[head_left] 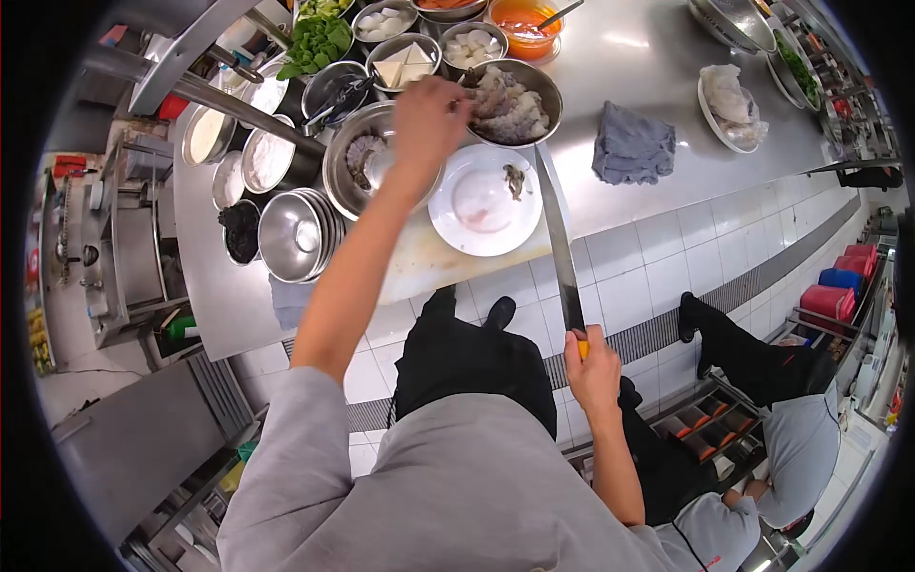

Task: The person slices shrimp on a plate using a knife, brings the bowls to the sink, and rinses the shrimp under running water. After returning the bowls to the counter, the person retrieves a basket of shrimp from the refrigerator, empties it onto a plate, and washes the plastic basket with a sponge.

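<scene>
Angle the knife (560, 246), gripped firmly in the right hand (594, 370), clear of the left hand (431, 126) near the bowl (557, 103); whether that one pinches anything, I cannot tell.

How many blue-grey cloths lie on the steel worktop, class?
2: the bunched cloth right of the knife, and the second cloth at the near edge, by the stacked bowls. More may be hidden.

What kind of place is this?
Most likely a commercial kitchen: a long steel worktop, metal bowls of prepped ingredients such as the raw seafood, and a long knife in the right hand.
</scene>
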`<action>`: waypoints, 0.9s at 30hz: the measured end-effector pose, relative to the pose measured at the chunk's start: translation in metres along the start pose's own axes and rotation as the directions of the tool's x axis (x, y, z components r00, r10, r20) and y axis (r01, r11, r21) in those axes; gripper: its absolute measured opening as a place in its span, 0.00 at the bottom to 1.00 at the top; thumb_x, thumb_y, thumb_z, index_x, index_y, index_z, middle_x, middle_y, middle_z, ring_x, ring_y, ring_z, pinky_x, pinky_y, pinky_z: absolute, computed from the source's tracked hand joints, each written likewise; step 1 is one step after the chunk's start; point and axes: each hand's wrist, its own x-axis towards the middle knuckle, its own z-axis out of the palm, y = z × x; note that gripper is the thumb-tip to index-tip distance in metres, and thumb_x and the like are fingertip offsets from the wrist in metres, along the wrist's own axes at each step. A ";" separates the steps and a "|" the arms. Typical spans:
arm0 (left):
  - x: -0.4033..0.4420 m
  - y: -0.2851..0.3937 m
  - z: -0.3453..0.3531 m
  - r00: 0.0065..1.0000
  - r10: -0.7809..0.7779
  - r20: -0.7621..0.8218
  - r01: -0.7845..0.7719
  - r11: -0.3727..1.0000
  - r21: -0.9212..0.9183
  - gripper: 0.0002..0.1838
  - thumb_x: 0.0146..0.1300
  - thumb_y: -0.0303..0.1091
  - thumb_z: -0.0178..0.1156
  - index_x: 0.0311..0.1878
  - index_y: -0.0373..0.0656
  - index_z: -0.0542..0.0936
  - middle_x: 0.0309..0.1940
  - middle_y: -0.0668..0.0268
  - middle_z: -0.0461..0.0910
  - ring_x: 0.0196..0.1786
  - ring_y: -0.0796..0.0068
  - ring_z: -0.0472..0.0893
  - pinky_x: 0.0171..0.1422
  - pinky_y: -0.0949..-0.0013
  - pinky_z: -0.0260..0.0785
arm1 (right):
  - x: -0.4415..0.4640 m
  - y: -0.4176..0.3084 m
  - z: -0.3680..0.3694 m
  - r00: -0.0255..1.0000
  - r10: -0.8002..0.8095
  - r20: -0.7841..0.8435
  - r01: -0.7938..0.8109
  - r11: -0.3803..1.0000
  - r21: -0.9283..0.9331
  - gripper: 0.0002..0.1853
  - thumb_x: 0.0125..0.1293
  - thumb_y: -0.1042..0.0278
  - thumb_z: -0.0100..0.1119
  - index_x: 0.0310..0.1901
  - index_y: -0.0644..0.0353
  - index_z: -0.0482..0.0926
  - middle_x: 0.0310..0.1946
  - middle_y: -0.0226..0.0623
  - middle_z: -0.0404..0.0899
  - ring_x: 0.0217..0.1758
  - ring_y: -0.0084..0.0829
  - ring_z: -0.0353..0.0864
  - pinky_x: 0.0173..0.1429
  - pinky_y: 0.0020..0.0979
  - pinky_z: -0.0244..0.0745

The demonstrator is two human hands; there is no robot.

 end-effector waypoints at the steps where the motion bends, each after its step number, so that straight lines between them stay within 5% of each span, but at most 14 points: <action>1: -0.005 -0.014 -0.014 0.999 -0.051 -0.012 0.051 0.997 -0.052 0.11 0.56 0.29 0.63 0.43 0.46 0.81 0.46 0.60 0.80 0.52 0.54 0.77 0.54 0.53 0.70 | 0.001 0.000 -0.001 1.000 -0.018 -0.006 0.018 1.000 0.008 0.11 0.68 0.65 0.58 0.37 0.64 0.71 0.31 0.51 0.84 0.31 0.57 0.81 0.34 0.49 0.75; 3: -0.025 -0.059 -0.031 0.986 -0.094 0.136 0.075 0.987 0.141 0.13 0.56 0.29 0.61 0.46 0.46 0.80 0.49 0.60 0.79 0.55 0.54 0.76 0.54 0.50 0.70 | 0.001 0.004 -0.001 1.000 -0.018 0.004 0.018 1.000 0.012 0.11 0.68 0.65 0.58 0.38 0.64 0.71 0.31 0.50 0.84 0.31 0.57 0.81 0.34 0.49 0.75; 5: -0.050 -0.087 -0.028 0.982 0.021 0.189 -0.107 0.883 0.457 0.12 0.57 0.29 0.58 0.45 0.45 0.78 0.45 0.62 0.78 0.51 0.59 0.77 0.54 0.55 0.68 | 0.003 0.007 0.002 1.000 -0.024 0.011 0.024 1.000 0.013 0.11 0.68 0.65 0.58 0.38 0.64 0.71 0.31 0.50 0.83 0.31 0.56 0.81 0.34 0.49 0.75; 8: -0.068 -0.099 -0.025 0.920 0.066 0.386 -0.298 0.759 0.579 0.12 0.59 0.28 0.55 0.47 0.44 0.77 0.43 0.62 0.78 0.51 0.59 0.77 0.55 0.55 0.67 | 0.008 0.011 0.010 0.997 -0.079 0.023 0.079 0.997 0.000 0.09 0.68 0.65 0.58 0.38 0.61 0.71 0.30 0.44 0.84 0.30 0.52 0.83 0.32 0.47 0.76; 10: -0.069 -0.100 -0.020 0.923 0.091 0.374 -0.311 0.750 0.584 0.12 0.60 0.29 0.55 0.48 0.44 0.75 0.42 0.60 0.77 0.50 0.59 0.77 0.57 0.56 0.65 | 0.011 0.014 0.016 0.993 -0.081 0.084 0.088 0.993 -0.073 0.10 0.68 0.64 0.58 0.38 0.60 0.71 0.29 0.44 0.84 0.30 0.51 0.83 0.32 0.46 0.76; 13: -0.069 -0.102 -0.012 0.922 0.078 0.378 -0.286 0.797 0.532 0.13 0.60 0.27 0.54 0.50 0.44 0.73 0.43 0.58 0.76 0.49 0.57 0.78 0.55 0.54 0.68 | 0.012 0.019 0.025 0.991 -0.085 0.107 0.094 0.992 -0.084 0.10 0.68 0.62 0.57 0.38 0.60 0.71 0.28 0.44 0.83 0.29 0.51 0.83 0.32 0.47 0.76; 16: -0.069 -0.104 -0.011 0.909 -0.052 0.414 -0.112 0.925 0.362 0.16 0.58 0.23 0.55 0.51 0.45 0.71 0.44 0.55 0.74 0.47 0.50 0.79 0.52 0.51 0.71 | 0.010 0.019 0.028 0.990 -0.069 0.122 0.081 0.991 -0.102 0.10 0.68 0.62 0.57 0.38 0.59 0.71 0.27 0.45 0.83 0.28 0.51 0.83 0.32 0.48 0.76; 18: -0.067 -0.103 -0.021 0.948 -0.114 0.296 0.088 0.991 0.100 0.21 0.53 0.20 0.58 0.51 0.45 0.70 0.46 0.52 0.73 0.46 0.45 0.80 0.49 0.49 0.74 | 0.008 0.021 0.029 0.990 -0.062 0.126 0.077 0.990 -0.116 0.10 0.68 0.62 0.57 0.38 0.59 0.71 0.26 0.45 0.83 0.28 0.52 0.83 0.31 0.48 0.76; 22: -0.049 -0.087 -0.049 0.946 -0.190 0.264 0.238 0.957 -0.163 0.24 0.47 0.20 0.64 0.49 0.43 0.72 0.36 0.54 0.77 0.39 0.52 0.81 0.46 0.56 0.75 | 0.006 0.024 0.032 0.988 -0.040 0.146 0.056 0.993 -0.104 0.10 0.68 0.61 0.56 0.38 0.59 0.71 0.25 0.47 0.82 0.27 0.53 0.82 0.31 0.50 0.76; 24: -0.038 -0.060 -0.060 0.953 -0.204 0.225 0.256 0.939 -0.229 0.21 0.47 0.20 0.64 0.47 0.41 0.73 0.32 0.57 0.78 0.36 0.57 0.81 0.45 0.61 0.75 | 0.004 0.023 0.031 0.986 -0.020 0.164 0.029 0.998 -0.055 0.11 0.68 0.60 0.57 0.39 0.59 0.71 0.25 0.47 0.82 0.28 0.54 0.82 0.32 0.51 0.76; 27: -0.034 -0.011 -0.059 0.990 0.007 0.142 0.040 0.945 -0.324 0.18 0.46 0.19 0.63 0.43 0.41 0.75 0.36 0.59 0.78 0.37 0.61 0.80 0.42 0.63 0.74 | 0.004 0.025 0.031 0.981 0.011 0.191 -0.016 1.000 0.023 0.12 0.68 0.60 0.57 0.39 0.60 0.71 0.27 0.49 0.83 0.31 0.57 0.82 0.36 0.52 0.77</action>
